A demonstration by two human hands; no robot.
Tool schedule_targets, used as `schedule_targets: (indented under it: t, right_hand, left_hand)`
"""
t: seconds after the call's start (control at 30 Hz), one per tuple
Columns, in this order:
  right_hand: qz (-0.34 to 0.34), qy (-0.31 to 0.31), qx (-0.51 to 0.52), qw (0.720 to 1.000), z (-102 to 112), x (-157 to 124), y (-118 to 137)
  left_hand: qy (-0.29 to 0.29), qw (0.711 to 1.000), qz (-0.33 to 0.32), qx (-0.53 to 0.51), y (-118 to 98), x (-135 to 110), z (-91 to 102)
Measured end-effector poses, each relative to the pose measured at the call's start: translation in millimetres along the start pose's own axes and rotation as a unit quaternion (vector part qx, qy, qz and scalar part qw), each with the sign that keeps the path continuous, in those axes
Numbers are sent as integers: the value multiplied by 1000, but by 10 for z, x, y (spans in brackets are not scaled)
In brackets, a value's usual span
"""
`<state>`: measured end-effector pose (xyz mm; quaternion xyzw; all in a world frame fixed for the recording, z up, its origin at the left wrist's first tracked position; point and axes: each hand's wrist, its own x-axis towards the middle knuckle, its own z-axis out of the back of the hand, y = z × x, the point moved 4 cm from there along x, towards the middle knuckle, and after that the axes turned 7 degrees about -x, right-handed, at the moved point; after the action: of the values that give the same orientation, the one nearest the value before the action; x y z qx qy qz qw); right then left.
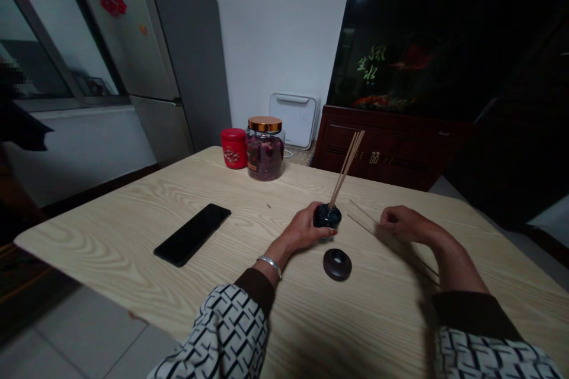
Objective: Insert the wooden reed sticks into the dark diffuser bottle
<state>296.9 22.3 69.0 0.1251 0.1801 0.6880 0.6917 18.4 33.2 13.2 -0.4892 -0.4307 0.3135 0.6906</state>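
My left hand [304, 228] grips a dark glass bottle [327, 217] on the pale wood-grain table [133, 237], and a bundle of thin wooden reed sticks [346, 169] rises from its neck. A dark round disc with a central hole [336, 265] lies just below the bottle. My right hand [402, 222] is curled over two long thin sticks [418, 257] that cross the tabletop, and I cannot tell whether it grips them. A silver bangle [269, 266] circles my left wrist.
A black smartphone [192, 234] lies on the table's left side. A red tin [233, 148] and a copper-lidded glass jar of dried flowers [265, 151] stand at the far edge. Beyond are a fridge [151, 53], a white device [294, 120], and a wooden cabinet [386, 151] under a fish tank [400, 47].
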Motion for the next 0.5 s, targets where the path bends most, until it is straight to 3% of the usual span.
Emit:
schedule_targets:
  t: [0.07, 0.1, 0.17, 0.23, 0.27, 0.33, 0.5]
  right_hand:
    - [34, -105, 140, 984, 307, -113, 161]
    - [49, -186, 222, 956, 467, -185, 243]
    - [75, -321, 376, 866, 685, -332, 413]
    - [102, -398, 476, 777, 736, -430, 599]
    - [114, -419, 502, 748, 713, -453, 691]
    - [130, -446, 514, 721, 615, -454, 852]
    - [147, -479, 469, 727, 353, -351, 1031]
  left_hand:
    - [1, 1000, -5, -5, -3, -3, 1]
    - [1, 1000, -6, -5, -8, -6, 3]
    - [1, 1000, -5, -4, -16, -13, 7]
    - [-2, 1000, -5, -2, -21, -17, 10]
    - [-1, 1000, -7, -2, -21, -17, 10]
    - [-1, 1000, -11, -2, -14, -13, 6]
    - [-4, 1000, -6, 4, 24, 4, 1]
